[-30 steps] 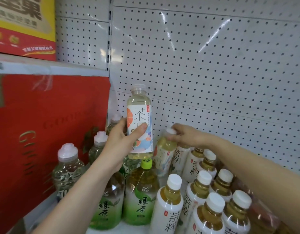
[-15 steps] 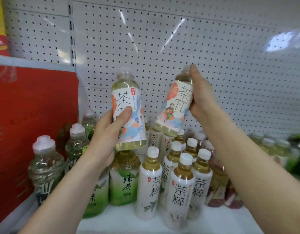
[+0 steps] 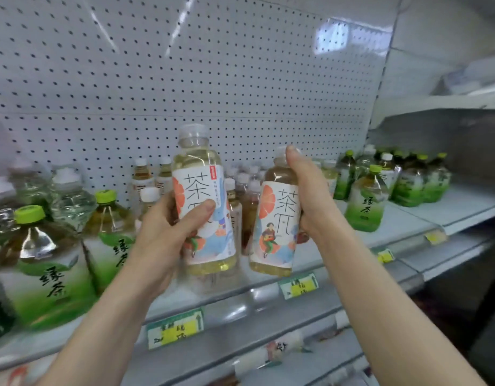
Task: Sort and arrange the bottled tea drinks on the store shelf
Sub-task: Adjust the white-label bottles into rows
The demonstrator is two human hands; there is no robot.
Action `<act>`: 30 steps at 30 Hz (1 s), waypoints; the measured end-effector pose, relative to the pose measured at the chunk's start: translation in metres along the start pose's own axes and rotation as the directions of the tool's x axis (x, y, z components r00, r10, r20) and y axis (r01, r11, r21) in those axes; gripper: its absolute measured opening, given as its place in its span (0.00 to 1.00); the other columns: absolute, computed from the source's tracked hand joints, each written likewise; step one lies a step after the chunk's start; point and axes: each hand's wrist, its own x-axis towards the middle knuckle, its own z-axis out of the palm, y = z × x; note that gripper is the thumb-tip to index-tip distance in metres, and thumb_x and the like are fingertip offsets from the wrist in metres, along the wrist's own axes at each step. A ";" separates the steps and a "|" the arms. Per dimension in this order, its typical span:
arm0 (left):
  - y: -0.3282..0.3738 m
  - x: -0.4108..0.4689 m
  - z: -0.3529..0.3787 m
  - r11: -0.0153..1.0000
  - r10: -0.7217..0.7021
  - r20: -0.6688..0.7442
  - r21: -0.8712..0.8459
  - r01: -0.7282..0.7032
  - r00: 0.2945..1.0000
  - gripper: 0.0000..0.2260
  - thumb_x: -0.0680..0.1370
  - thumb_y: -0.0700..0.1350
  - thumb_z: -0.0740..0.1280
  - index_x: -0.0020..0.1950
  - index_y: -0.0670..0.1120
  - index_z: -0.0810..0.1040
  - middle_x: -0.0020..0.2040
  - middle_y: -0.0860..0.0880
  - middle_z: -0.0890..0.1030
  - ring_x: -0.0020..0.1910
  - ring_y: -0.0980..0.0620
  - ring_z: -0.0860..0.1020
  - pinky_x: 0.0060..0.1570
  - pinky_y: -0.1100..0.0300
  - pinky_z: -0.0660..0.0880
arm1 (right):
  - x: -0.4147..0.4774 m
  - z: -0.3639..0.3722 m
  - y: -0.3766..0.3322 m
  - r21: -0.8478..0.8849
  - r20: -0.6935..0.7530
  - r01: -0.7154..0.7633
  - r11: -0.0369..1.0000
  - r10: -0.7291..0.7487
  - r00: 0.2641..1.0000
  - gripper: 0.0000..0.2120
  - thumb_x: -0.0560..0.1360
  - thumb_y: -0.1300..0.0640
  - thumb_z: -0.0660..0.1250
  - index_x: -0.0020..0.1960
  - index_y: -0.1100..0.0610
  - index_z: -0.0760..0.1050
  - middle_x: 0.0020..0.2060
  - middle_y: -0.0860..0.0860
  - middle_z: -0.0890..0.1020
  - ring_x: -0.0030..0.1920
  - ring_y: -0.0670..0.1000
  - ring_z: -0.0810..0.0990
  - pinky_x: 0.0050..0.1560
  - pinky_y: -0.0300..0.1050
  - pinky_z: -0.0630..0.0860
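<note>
Now, my left hand [image 3: 162, 240] gripping one illustrated tea bottle [image 3: 203, 199] upright, my right hand [image 3: 310, 196] wrapped round second bottle [image 3: 277, 218], tilted, both just apart above shelf edge [image 3: 240, 305], green tea bottles [image 3: 45, 263] left.

Left hand [image 3: 168, 235], right hand [image 3: 310, 199] and forearms [image 3: 107, 316] bare

White shelf [image 3: 408, 227] is packed: big green tea bottles [image 3: 45, 268] left of the left grip [image 3: 162, 238], white-capped tea bottles [image 3: 149, 195] behind both grips, more green tea [image 3: 364, 201] right of the right grip [image 3: 310, 196].
</note>
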 end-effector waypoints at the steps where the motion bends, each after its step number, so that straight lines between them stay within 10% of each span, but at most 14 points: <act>1: -0.008 -0.002 0.011 1.000 -0.011 0.009 0.002 0.011 1.000 0.23 0.66 0.50 0.79 0.58 0.49 0.79 0.53 0.49 0.86 0.50 0.49 0.85 0.42 0.58 0.82 | -0.004 -0.017 0.006 -0.016 -0.034 0.010 1.000 -0.010 0.999 0.16 0.79 0.43 0.65 0.53 0.55 0.79 0.40 0.50 0.85 0.44 0.52 0.84 0.50 0.52 0.81; 7: -0.060 -0.003 0.094 0.999 -0.054 0.022 0.007 0.054 0.998 0.22 0.61 0.54 0.78 0.54 0.54 0.81 0.52 0.50 0.86 0.49 0.50 0.85 0.41 0.56 0.82 | -0.009 -0.128 0.013 -0.098 -0.071 0.073 0.993 -0.080 0.994 0.21 0.80 0.46 0.64 0.58 0.64 0.78 0.48 0.57 0.86 0.46 0.52 0.85 0.46 0.46 0.80; 16: -0.130 0.007 0.233 0.995 -0.067 -0.093 0.065 0.073 0.993 0.32 0.58 0.55 0.78 0.60 0.48 0.78 0.53 0.50 0.86 0.51 0.50 0.84 0.44 0.57 0.80 | 0.049 -0.273 0.013 -0.296 0.049 0.179 0.938 -0.173 0.984 0.08 0.80 0.49 0.66 0.50 0.53 0.75 0.36 0.36 0.82 0.39 0.37 0.81 0.39 0.30 0.74; 20: -0.147 0.011 0.258 0.987 -0.090 -0.104 0.126 0.103 0.990 0.30 0.62 0.47 0.82 0.61 0.48 0.77 0.53 0.49 0.85 0.52 0.50 0.84 0.44 0.58 0.81 | 0.089 -0.275 0.028 -0.383 0.146 0.183 0.905 -0.137 0.980 0.13 0.78 0.46 0.68 0.56 0.53 0.76 0.50 0.45 0.84 0.50 0.44 0.82 0.49 0.40 0.76; 26: -0.163 0.038 0.266 0.982 -0.082 -0.127 0.161 0.102 0.988 0.31 0.60 0.50 0.79 0.62 0.50 0.76 0.53 0.52 0.85 0.51 0.54 0.84 0.44 0.60 0.81 | 0.161 -0.253 0.040 -0.759 0.311 0.300 0.578 -0.084 0.947 0.08 0.76 0.51 0.72 0.51 0.53 0.75 0.44 0.44 0.78 0.44 0.47 0.78 0.41 0.40 0.75; 30: -0.172 0.060 0.266 0.973 -0.072 -0.114 0.212 0.095 0.991 0.34 0.59 0.56 0.81 0.63 0.54 0.75 0.55 0.55 0.85 0.52 0.56 0.83 0.47 0.58 0.81 | 0.204 -0.235 0.050 -0.856 0.361 0.320 0.406 0.026 0.932 0.14 0.78 0.51 0.68 0.62 0.52 0.74 0.58 0.52 0.80 0.54 0.53 0.78 0.52 0.48 0.76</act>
